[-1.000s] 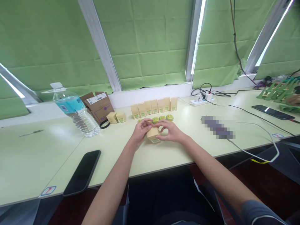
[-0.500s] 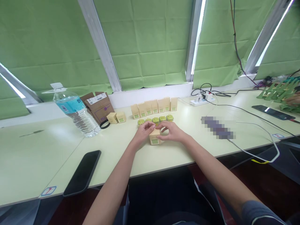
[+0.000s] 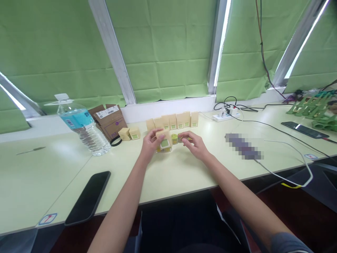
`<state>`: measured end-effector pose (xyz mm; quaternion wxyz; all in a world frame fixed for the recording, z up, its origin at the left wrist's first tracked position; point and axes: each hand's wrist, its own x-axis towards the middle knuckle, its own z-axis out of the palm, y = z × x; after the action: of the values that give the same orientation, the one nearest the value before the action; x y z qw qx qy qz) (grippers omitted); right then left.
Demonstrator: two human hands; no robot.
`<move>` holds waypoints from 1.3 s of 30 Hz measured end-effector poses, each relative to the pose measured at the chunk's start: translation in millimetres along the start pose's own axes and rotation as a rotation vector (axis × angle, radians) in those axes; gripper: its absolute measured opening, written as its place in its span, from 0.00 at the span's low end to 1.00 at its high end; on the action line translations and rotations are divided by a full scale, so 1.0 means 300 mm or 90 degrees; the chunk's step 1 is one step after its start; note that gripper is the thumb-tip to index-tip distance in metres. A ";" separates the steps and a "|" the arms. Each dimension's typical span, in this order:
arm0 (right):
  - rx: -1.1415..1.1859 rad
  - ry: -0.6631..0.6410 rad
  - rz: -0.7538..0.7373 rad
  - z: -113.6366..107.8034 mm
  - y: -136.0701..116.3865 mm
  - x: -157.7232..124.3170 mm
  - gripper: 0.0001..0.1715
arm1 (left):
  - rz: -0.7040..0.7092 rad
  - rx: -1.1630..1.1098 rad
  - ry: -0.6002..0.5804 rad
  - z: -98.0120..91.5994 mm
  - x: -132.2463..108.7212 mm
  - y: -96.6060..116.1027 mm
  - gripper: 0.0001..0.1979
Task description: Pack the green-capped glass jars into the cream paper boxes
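My left hand (image 3: 149, 143) grips a small tan box with a green square label (image 3: 164, 140), lifted just above the table. My right hand (image 3: 194, 144) hovers to its right, fingertips at a row of small green jars (image 3: 174, 137); whether it grips one I cannot tell. Behind them a row of several matching tan boxes (image 3: 172, 121) stands upright near the window sill. Two more tan boxes (image 3: 129, 134) sit to the left.
A water bottle (image 3: 80, 127) and a brown cardboard box (image 3: 109, 119) stand at the back left. A black phone (image 3: 88, 198) lies near the table's front edge. A power strip (image 3: 225, 114), cables (image 3: 289, 154) and another phone (image 3: 304, 129) lie to the right.
My left hand has lifted the tan box off the table and moved it back-left. My right hand has let go of it and reached to the green jars.
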<state>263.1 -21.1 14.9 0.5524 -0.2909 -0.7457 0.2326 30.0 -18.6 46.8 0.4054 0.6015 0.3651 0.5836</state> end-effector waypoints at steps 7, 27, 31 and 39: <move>-0.039 0.065 -0.020 0.004 0.005 -0.002 0.09 | 0.022 0.146 0.144 -0.208 0.129 0.039 0.28; -0.059 0.041 -0.018 0.013 0.003 -0.003 0.08 | -0.055 0.742 0.090 -0.358 0.251 -0.173 0.14; -0.057 0.039 -0.023 0.013 0.000 -0.003 0.08 | -0.037 0.790 0.095 -0.359 0.253 -0.183 0.16; -0.052 0.031 -0.022 0.016 -0.004 -0.001 0.09 | -0.095 0.897 0.049 -0.347 0.273 -0.175 0.20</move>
<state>258.3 -22.2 14.1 0.5622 -0.3060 -0.7456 0.1855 -67.8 83.8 31.0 -0.0544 0.6729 0.7100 0.2003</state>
